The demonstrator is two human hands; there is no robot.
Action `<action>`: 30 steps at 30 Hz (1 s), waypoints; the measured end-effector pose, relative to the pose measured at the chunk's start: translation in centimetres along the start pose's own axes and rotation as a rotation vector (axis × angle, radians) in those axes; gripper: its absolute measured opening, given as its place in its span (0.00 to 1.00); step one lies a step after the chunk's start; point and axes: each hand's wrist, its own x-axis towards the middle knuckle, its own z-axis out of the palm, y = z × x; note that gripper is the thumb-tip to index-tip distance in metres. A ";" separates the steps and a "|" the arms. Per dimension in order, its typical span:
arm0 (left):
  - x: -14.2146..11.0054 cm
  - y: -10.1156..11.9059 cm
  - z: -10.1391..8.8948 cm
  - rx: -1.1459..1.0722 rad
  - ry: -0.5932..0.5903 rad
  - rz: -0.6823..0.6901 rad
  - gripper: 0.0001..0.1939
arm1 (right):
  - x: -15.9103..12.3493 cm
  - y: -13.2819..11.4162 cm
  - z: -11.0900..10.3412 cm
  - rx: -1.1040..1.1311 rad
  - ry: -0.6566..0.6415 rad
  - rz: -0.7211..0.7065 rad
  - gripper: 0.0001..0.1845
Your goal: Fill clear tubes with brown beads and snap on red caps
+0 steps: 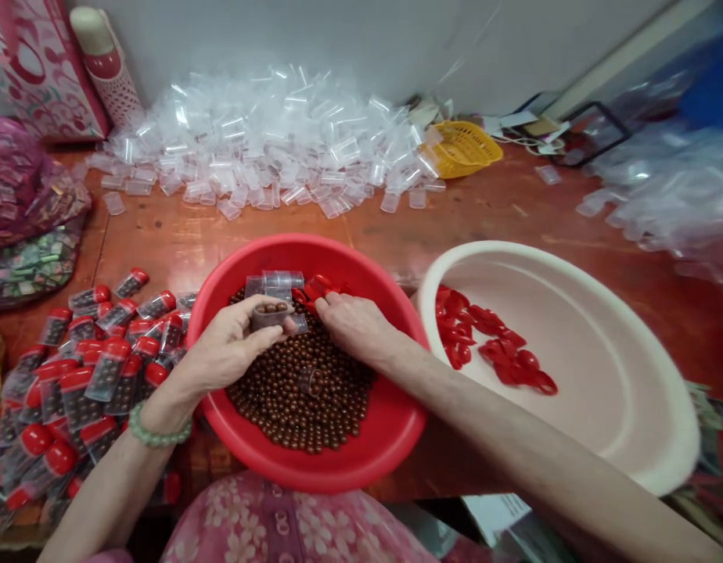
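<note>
My left hand [238,344] grips a small clear plastic tube [271,315] by its sides, its open mouth turned up and brown balls showing at the top. Below it, a red basin [397,422] holds a heap of shiny brown balls [303,399]. Several unfilled clear tubes [282,281] lie on the heap at the back, and another tube rests among the balls lower down. At the basin's far right side, my right hand [353,324] reaches into red plastic caps [315,288], fingers bent against them; its fingertips are partly hidden.
Left of the basin lie many filled, red-capped tubes [109,367]. A cream basin [608,391] with red caps stands at right. Behind are piled clear tubes [267,141], a yellow basket [464,148], a thermos [100,62] and a patterned bag [44,78].
</note>
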 end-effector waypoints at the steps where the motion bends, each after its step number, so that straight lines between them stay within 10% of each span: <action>1: -0.1 0.2 -0.1 -0.018 0.010 -0.001 0.10 | 0.1 -0.3 0.1 -0.017 0.001 0.001 0.19; 16: -0.5 -0.2 0.1 -0.326 -0.022 0.021 0.19 | 1.7 -1.4 0.2 -0.060 0.053 0.012 0.18; 30: -0.1 -1.8 -0.9 -0.212 0.210 -0.017 0.12 | 3.2 -0.8 0.4 0.245 0.005 0.034 0.13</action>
